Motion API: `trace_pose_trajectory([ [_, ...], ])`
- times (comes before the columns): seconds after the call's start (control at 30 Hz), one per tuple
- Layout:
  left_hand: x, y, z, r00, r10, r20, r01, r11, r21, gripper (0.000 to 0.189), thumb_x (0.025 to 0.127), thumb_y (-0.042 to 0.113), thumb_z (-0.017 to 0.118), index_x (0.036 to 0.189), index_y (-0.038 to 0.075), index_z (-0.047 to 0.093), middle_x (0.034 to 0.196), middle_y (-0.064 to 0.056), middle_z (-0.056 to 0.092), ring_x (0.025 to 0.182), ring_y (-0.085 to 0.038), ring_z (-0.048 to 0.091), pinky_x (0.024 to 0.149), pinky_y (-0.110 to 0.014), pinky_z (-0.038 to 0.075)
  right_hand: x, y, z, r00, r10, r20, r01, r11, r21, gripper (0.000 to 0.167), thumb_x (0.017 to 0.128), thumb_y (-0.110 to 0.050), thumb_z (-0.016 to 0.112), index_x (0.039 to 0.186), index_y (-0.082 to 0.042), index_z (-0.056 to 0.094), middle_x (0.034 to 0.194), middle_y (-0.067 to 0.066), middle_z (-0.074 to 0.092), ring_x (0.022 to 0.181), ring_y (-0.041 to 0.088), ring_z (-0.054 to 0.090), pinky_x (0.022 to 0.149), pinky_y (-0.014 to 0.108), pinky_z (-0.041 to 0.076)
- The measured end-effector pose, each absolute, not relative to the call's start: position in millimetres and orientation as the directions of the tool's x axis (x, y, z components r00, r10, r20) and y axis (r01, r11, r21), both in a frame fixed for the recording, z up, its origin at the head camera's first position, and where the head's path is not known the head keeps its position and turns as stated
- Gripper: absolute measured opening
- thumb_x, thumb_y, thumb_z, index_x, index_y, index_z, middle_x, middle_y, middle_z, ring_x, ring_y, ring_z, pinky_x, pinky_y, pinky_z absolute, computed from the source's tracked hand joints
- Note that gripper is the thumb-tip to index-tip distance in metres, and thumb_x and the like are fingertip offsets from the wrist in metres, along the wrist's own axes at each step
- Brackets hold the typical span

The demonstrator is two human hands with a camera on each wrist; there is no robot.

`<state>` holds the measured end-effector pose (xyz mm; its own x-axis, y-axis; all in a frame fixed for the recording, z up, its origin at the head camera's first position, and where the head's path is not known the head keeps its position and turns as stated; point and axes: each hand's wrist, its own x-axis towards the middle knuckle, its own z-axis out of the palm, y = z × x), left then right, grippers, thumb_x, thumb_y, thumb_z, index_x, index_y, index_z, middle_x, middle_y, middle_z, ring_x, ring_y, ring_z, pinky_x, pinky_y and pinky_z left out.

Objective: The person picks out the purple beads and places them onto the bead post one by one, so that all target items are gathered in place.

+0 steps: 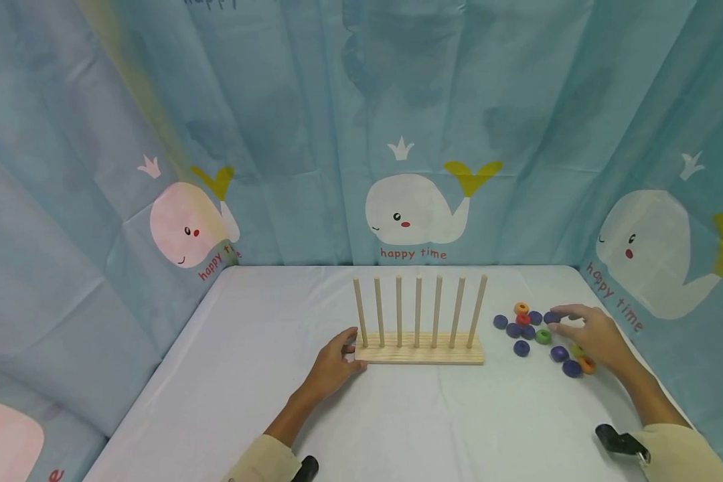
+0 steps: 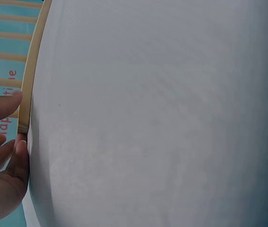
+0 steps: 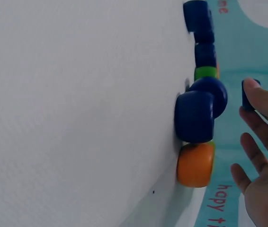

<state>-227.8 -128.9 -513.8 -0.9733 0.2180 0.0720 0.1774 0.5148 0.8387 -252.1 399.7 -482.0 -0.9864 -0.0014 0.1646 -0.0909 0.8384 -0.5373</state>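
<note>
A wooden peg stand [image 1: 418, 356] with a row of several upright dowels stands on the white table. My left hand [image 1: 333, 365] grips the left end of its base, thumb at the front edge. In the left wrist view, the thumb and fingers lie around the end of the base [image 2: 28, 94]. My right hand [image 1: 596, 335] pinches a dark blue bead [image 1: 552, 317] between thumb and forefinger. The right wrist view shows this bead [image 3: 246, 97] raised off the table, the other fingers spread. Loose beads lie around it: several blue ones, a green bead [image 1: 543, 337] and a red bead [image 1: 523, 319].
Orange beads [image 1: 587, 365] lie at the near and far ends of the group, with a yellow-green bead [image 1: 576, 350] partly hidden by the right hand. A white cloth covers the table [image 1: 265, 321]. Blue whale-print curtains [image 1: 301, 134] stand behind and at both sides.
</note>
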Motion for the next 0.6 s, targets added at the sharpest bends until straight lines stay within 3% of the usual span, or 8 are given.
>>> trace_pose_trajectory([
  [0.33,-229.0,-125.3,-512.3,-0.971,0.211,0.112,0.213,0.557,0.802,0.071,0.083,0.012,0.077,0.146,0.01,0.043,0.138,-0.009,0.052,0.114,-0.022,0.056,0.1,-0.045,0.046,-242.8,380.3,-467.9,-0.972,-0.018,0.235,-0.155,0.8,-0.58,0.055,0.091,-0.047,0.064,0.129,-0.008,0.06,0.134,0.027,0.052,0.126,0.054,0.037,0.087,0.079,0.034],
  [0.6,-230.7,-123.4,-512.1,-0.975,0.186,0.124,0.203,0.497,0.844,0.073,0.081,0.008,0.078,0.145,0.009,0.044,0.139,-0.011,0.052,0.114,-0.025,0.057,0.097,-0.043,0.049,-238.3,367.6,-459.2,-0.958,-0.04,0.285,-0.211,0.771,-0.601,0.053,0.091,-0.043,0.066,0.129,-0.006,0.059,0.129,0.025,0.056,0.125,0.05,0.04,0.087,0.077,0.035],
])
